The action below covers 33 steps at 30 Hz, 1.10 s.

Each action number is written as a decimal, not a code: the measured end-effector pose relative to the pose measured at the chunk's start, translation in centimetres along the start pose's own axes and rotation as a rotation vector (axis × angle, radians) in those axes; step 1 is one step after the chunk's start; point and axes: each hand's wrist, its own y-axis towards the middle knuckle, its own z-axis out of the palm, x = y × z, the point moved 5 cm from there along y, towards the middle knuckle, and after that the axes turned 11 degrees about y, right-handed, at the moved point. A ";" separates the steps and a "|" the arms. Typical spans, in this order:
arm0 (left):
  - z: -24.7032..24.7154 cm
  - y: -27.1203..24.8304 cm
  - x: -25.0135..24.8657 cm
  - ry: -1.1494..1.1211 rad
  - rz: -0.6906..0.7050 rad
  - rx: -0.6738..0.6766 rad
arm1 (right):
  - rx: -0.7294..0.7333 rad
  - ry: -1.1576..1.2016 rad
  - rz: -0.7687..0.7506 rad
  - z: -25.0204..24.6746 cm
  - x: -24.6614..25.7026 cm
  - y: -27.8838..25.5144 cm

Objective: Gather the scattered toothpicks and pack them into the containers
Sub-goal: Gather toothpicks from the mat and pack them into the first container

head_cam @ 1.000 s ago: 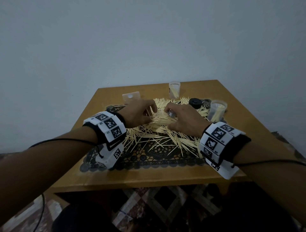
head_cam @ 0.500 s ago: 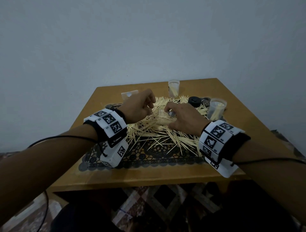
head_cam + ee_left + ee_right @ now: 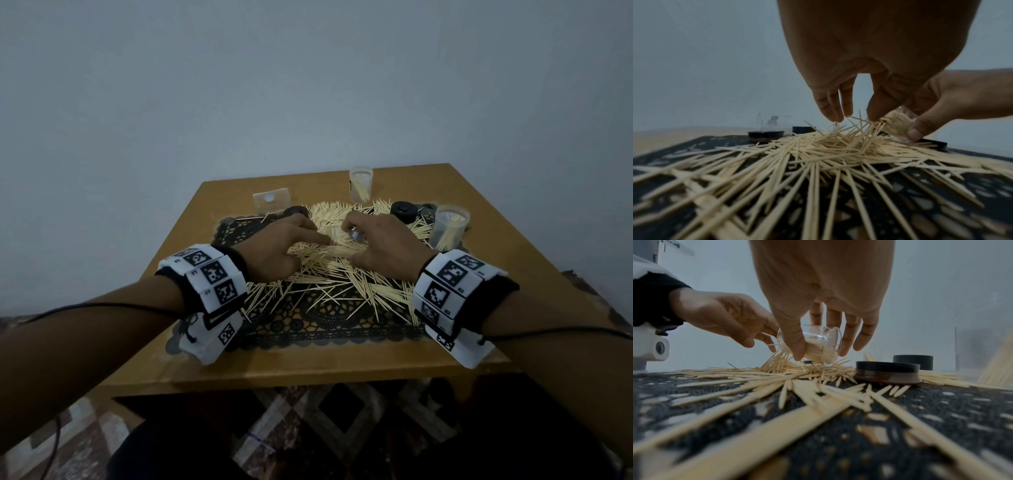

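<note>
Right hand (image 3: 818, 305) gripping tilted container (image 3: 813, 345), apparently toothpick-filled

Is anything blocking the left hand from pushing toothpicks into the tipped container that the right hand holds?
Nothing visible does. The left hand sits right at the mouth of the clear container, which the right hand grips tilted onto the toothpick pile. Only loose toothpicks lie between; the black lid sits off to the side.

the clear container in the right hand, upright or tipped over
Tipped. The clear container lies nearly on its side in the right hand, mouth low toward the toothpick pile, its clear base facing the right wrist camera.
</note>
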 end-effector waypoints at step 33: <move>1.2 1.4 1.5 0.249 -0.202 -0.032 | -0.009 0.009 0.001 -0.1 -0.2 0.1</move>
